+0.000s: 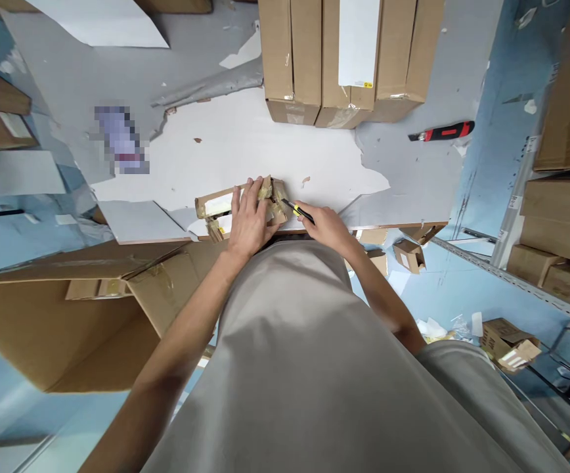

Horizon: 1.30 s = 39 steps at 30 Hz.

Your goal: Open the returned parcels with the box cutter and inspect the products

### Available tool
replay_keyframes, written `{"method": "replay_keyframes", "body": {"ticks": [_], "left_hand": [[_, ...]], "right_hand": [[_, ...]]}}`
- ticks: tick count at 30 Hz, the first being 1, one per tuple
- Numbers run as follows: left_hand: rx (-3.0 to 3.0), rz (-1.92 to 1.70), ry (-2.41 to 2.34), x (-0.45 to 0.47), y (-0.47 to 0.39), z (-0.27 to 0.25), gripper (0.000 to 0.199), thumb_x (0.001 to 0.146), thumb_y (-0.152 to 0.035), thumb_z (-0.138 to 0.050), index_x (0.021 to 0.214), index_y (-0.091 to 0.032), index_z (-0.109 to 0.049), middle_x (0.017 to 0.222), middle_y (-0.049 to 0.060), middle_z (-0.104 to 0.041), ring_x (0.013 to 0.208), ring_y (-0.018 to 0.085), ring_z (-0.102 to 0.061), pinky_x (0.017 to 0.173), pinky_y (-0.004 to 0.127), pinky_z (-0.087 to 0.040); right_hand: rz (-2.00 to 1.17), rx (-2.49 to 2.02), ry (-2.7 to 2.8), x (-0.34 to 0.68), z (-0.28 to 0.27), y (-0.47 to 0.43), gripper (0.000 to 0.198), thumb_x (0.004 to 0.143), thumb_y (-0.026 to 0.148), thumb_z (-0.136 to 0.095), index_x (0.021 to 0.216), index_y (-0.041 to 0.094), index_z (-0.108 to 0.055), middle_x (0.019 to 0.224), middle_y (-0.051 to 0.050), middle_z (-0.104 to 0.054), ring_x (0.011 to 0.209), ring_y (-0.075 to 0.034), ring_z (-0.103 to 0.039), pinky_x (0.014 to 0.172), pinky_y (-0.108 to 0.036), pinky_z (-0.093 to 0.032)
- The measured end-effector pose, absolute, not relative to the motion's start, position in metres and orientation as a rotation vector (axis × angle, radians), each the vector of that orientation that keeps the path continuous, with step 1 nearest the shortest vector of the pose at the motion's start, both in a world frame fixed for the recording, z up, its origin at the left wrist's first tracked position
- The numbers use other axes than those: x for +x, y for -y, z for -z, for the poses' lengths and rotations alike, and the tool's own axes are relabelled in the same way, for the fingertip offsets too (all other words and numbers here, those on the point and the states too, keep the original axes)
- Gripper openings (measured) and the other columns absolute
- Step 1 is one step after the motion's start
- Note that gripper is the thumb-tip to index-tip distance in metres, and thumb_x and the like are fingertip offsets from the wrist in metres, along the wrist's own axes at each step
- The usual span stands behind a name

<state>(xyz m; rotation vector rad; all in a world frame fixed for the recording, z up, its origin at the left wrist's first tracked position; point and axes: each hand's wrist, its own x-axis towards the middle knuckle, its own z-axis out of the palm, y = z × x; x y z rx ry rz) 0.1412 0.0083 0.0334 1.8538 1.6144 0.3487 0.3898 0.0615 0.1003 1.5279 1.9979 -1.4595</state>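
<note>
A small, battered cardboard box (211, 205) with torn flaps and white labels lies at the table's near edge. My left hand (249, 220) is spread over its top and holds it, thumb toward the near side. In my right hand (328, 228) is a black and yellow utility knife (305, 213), gripped by its handle. The knife's tip points left and is at the box's right end; whether the blade touches the cardboard I cannot tell.
Several taped cartons (307, 59) stand at the table's back. A red and black utility knife (442, 131) lies at the right. Left of me is a large open carton (92, 335). Shelves with boxes (555, 217) are on the right. Torn grey covering exposes the white tabletop (226, 144).
</note>
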Motion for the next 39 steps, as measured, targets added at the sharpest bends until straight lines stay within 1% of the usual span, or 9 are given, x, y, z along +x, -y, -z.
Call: {"method": "replay_keyframes", "body": {"ticks": [7,11,19,22,25,29,31,34,39], "left_hand": [[1.774,-0.404,-1.682,0.149,0.003,-0.035,0.062,0.097,-0.068,-0.083,0.141,-0.027,-0.064,0.183,0.020,-0.048,0.179,0.046,-0.031,0.147,0.077,-0.011],[1.759,-0.392,-1.694,0.150,0.007,-0.033,0.052,0.102,-0.066,-0.076,0.135,-0.027,-0.064,0.179,0.020,-0.052,0.179,0.045,-0.032,0.147,0.077,-0.012],[1.826,-0.383,-1.693,0.152,0.007,-0.029,0.046,0.105,-0.057,-0.074,0.135,-0.024,-0.062,0.171,0.023,-0.059,0.176,0.046,-0.039,0.146,0.079,-0.014],[1.822,-0.393,-1.681,0.154,0.009,-0.032,0.057,0.103,-0.062,-0.077,0.142,-0.024,-0.059,0.171,0.024,-0.058,0.175,0.046,-0.039,0.146,0.078,-0.018],[1.793,-0.452,-1.708,0.146,0.017,-0.041,0.076,0.100,-0.072,-0.077,0.155,-0.024,-0.053,0.175,0.025,-0.053,0.177,0.047,-0.034,0.146,0.078,-0.017],[1.549,-0.636,-2.145,0.115,0.036,-0.047,0.078,0.111,-0.074,-0.059,0.167,-0.023,-0.044,0.183,0.024,-0.042,0.181,0.046,-0.022,0.146,0.076,-0.013],[1.321,-0.672,-2.357,0.098,0.043,-0.039,0.073,0.114,-0.075,-0.048,0.163,-0.021,-0.049,0.176,0.026,-0.048,0.175,0.045,-0.036,0.143,0.072,-0.026],[1.045,-0.616,-2.424,0.078,0.046,-0.018,0.068,0.113,-0.077,-0.041,0.143,-0.019,-0.060,0.149,0.027,-0.068,0.148,0.041,-0.066,0.130,0.062,-0.048],[0.976,-0.599,-2.392,0.056,0.038,0.001,0.051,0.112,-0.071,-0.045,0.115,-0.023,-0.062,0.124,0.019,-0.077,0.122,0.036,-0.074,0.120,0.054,-0.054]], "right_hand": [[1.420,1.403,-2.041,0.384,-0.102,-0.066,0.059,0.120,0.027,-0.048,0.178,0.029,-0.055,0.145,-0.010,-0.084,0.134,-0.034,-0.077,0.110,-0.039,-0.056],[1.329,1.374,-2.051,0.362,-0.095,-0.071,0.063,0.117,0.021,-0.047,0.179,0.028,-0.052,0.140,-0.014,-0.086,0.129,-0.037,-0.079,0.110,-0.043,-0.058],[1.471,1.311,-2.051,0.381,-0.092,-0.072,0.054,0.114,0.019,-0.056,0.165,0.029,-0.069,0.151,-0.010,-0.082,0.141,-0.035,-0.075,0.115,-0.041,-0.057],[1.650,1.350,-1.980,0.403,-0.088,-0.060,0.052,0.112,0.018,-0.060,0.161,0.030,-0.073,0.143,-0.007,-0.086,0.122,-0.030,-0.084,0.110,-0.037,-0.058],[2.000,1.531,-1.815,0.421,-0.071,-0.053,0.052,0.112,0.018,-0.057,0.162,0.028,-0.070,0.128,-0.003,-0.090,0.078,-0.017,-0.083,0.091,-0.030,-0.064],[2.231,1.927,-1.590,0.429,-0.031,-0.055,0.024,0.110,0.028,-0.063,0.124,0.022,-0.081,0.117,-0.003,-0.091,0.058,-0.009,-0.071,0.067,-0.022,-0.061],[2.230,2.073,-1.503,0.425,-0.008,-0.060,0.016,0.109,0.031,-0.066,0.104,0.020,-0.077,0.114,-0.005,-0.090,0.056,-0.008,-0.069,0.062,-0.019,-0.059],[2.226,2.224,-1.379,0.411,0.022,-0.065,0.018,0.110,0.032,-0.068,0.098,0.020,-0.073,0.104,-0.004,-0.089,0.055,-0.007,-0.068,0.059,-0.017,-0.057],[2.248,2.309,-1.234,0.380,0.039,-0.065,0.022,0.106,0.035,-0.080,0.092,0.020,-0.071,0.064,0.007,-0.069,0.056,-0.012,-0.072,0.057,-0.017,-0.055]]}}
